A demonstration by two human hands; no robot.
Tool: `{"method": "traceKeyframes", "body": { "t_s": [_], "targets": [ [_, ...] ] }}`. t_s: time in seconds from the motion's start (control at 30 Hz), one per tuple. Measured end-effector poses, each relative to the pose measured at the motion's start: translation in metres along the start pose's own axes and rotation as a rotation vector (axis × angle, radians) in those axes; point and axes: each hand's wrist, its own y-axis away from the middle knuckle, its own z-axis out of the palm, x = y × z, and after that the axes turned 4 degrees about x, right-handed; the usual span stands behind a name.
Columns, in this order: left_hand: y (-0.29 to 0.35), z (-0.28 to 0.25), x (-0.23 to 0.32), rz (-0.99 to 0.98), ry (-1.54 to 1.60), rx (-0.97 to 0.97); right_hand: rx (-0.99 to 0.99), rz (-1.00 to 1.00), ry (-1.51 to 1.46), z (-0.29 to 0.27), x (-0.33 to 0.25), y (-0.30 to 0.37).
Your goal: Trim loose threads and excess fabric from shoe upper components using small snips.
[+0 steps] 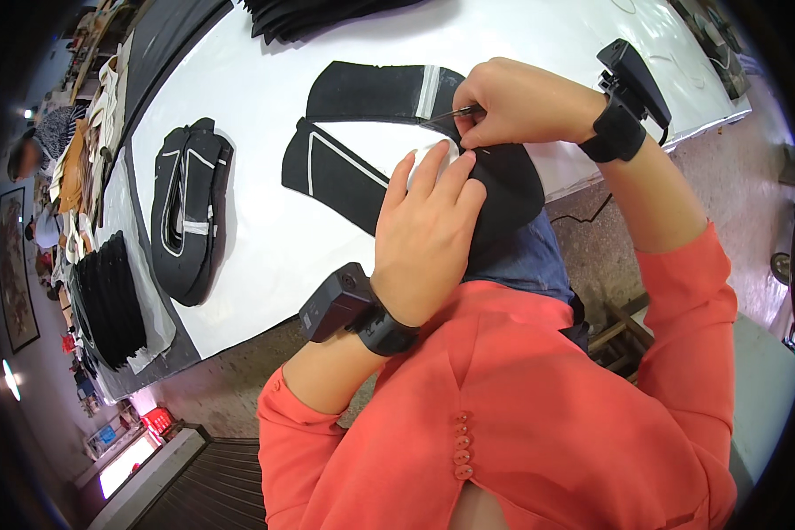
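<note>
Piece: black, thick-looking, roughly V-shaped part (349,185), lying flat-ish on the white table (265,230) in front of the torso; two arms point left, with white tabletop showing in the gap.
Markings: white line (349,155) on the lower arm turns a sharp corner near its left end; pale band (428,91) crosses the upper arm; thin white trim along the inner edge.
Right hand (517,102): thumb and fingers pinching a slim dark tool (465,112), metal tip pointing left, at the piece's inner edge by the band. Tool type: can't tell.
Left hand (428,221): palm down, fingers extended, slightly apart, tips at the inside of the V; no pinch visible.
Near edge: piece's rounded lower right lobe reaches the table edge, by the jeans (521,265); exact overhang hidden.
Left side: white tabletop, then second piece (201,199), black, folded into a narrow loop with similar white lines, well apart from the first.
Far side: black stack (318,16) beyond the upper arm, strip of tabletop between.
Far left: another black stack (110,300) past the second piece.
Right side: tabletop under the right wrist, running out to the table's corner.
</note>
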Motion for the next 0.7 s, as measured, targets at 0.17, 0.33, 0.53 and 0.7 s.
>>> {"method": "traceKeyframes", "body": {
  "t_s": [0.17,0.33,0.53,0.7],
  "targets": [
    [0.018,-0.005,-0.004,-0.035,0.155,-0.011,0.001,0.029,0.035,0.000,0.000,0.001],
    [0.062,-0.014,-0.007,-0.063,0.163,-0.081,0.021,0.014,0.024,0.012,0.000,0.006],
    [0.071,-0.020,-0.030,-0.100,0.121,0.086,0.046,0.198,-0.156,0.050,-0.037,0.028],
    [0.056,-0.014,-0.018,0.029,0.208,0.042,0.029,0.258,-0.269,0.048,-0.042,0.032]
  ]
}}
